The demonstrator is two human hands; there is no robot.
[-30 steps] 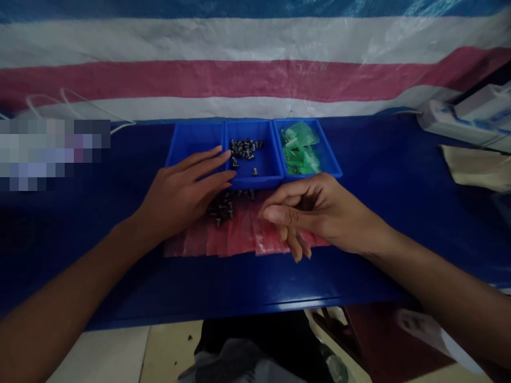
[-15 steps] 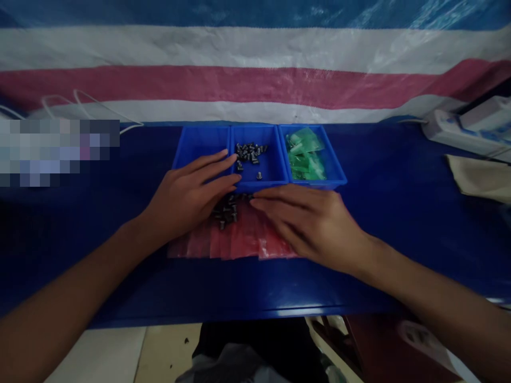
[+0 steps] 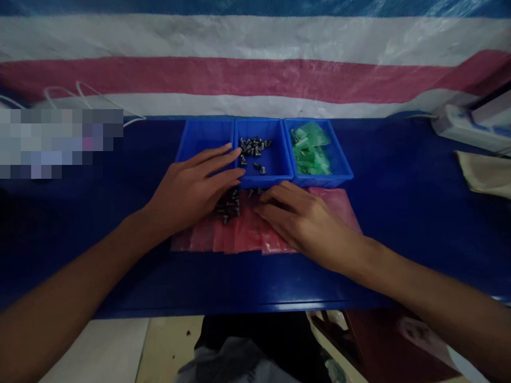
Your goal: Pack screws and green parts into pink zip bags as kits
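Observation:
My left hand point(image 3: 190, 183) is open, its fingers stretched over the front of the left blue bin point(image 3: 207, 127) and reaching the middle blue bin point(image 3: 275, 174). Under its palm edge, a pile of small dark screws point(image 3: 230, 205) lies on overlapping red plastic bags point(image 3: 245, 234). My right hand point(image 3: 305, 215) rests on the bags just in front of the middle bin. Its fingers are bent and drawn together beside a few loose screws point(image 3: 251, 193); anything between the fingertips is hidden. More dark screws point(image 3: 252, 146) lie in the middle bin.
The right blue bin point(image 3: 346, 174) holds green plastic packets point(image 3: 313, 151). A white power strip point(image 3: 459, 127) and beige cloth-like piece point(image 3: 483, 173) lie at the far right. White cable point(image 3: 90, 93) and a blurred-out area are at the left. A striped sheet point(image 3: 255, 77) hangs behind the blue table point(image 3: 223, 287).
My right hand's fingers have curled in more, uncovering more red bag to its right. A second loose screw shows near the front of the middle bin. My left hand has stayed spread.

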